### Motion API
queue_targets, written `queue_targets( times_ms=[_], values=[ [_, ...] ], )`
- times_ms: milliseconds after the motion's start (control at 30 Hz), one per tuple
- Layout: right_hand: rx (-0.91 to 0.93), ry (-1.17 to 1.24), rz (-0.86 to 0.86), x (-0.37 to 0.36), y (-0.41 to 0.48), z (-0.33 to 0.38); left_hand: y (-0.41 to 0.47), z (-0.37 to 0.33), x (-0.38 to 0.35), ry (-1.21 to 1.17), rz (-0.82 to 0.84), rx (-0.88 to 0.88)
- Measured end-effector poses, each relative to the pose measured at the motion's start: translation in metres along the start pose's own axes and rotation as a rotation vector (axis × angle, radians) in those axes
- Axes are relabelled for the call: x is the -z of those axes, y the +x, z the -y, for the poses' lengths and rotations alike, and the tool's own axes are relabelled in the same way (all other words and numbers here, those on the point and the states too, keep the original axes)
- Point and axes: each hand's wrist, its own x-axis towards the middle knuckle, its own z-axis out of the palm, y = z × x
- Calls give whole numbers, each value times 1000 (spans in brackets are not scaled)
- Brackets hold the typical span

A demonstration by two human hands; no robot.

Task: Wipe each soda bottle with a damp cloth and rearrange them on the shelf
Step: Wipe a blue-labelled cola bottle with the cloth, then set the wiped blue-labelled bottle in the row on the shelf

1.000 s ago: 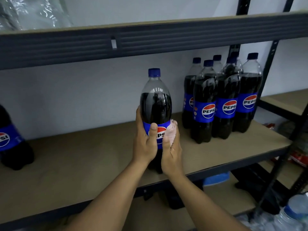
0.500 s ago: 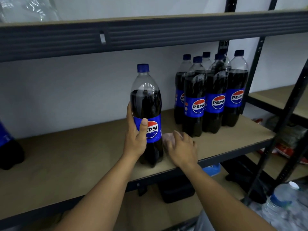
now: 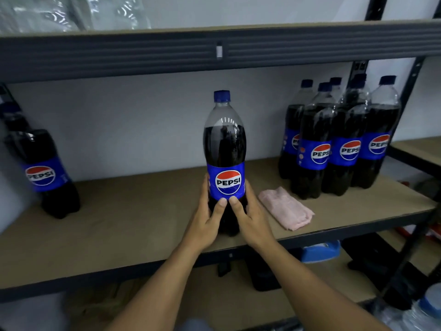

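A dark soda bottle (image 3: pixel 225 144) with a blue cap and blue label stands upright mid-shelf, label facing me. My left hand (image 3: pixel 206 218) and my right hand (image 3: pixel 250 218) grip its lower half from both sides, thumbs meeting just under the label. A folded pink cloth (image 3: pixel 286 207) lies on the shelf board (image 3: pixel 143 218) just right of my right hand. Several more bottles (image 3: pixel 338 144) stand clustered at the right end. One bottle (image 3: pixel 45 173) stands alone at the far left.
The upper shelf beam (image 3: pixel 167 53) runs overhead, with clear plastic wrap (image 3: pixel 59 13) on top of it. Black uprights (image 3: pixel 410 96) frame the right end. Below the shelf sit a blue item (image 3: pixel 319 250) and water bottles (image 3: pixel 427 309) at lower right.
My right hand let go of the pink cloth, left it on the shelf, and came onto the bottle. The bottle's label has turned to face me.
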Motion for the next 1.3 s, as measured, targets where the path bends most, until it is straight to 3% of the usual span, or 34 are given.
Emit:
queue_targets(
  times_ms=[267,800,1300],
  values=[
    [24,49,183,-97,-1,20,-35,14,96,5,-139,59],
    [-29,173,633,-337,-9,71,-102,51,340,264,-376,204],
    [-13,124,785,-405,5,68,-109,70,402,278,-396,289]
  ],
)
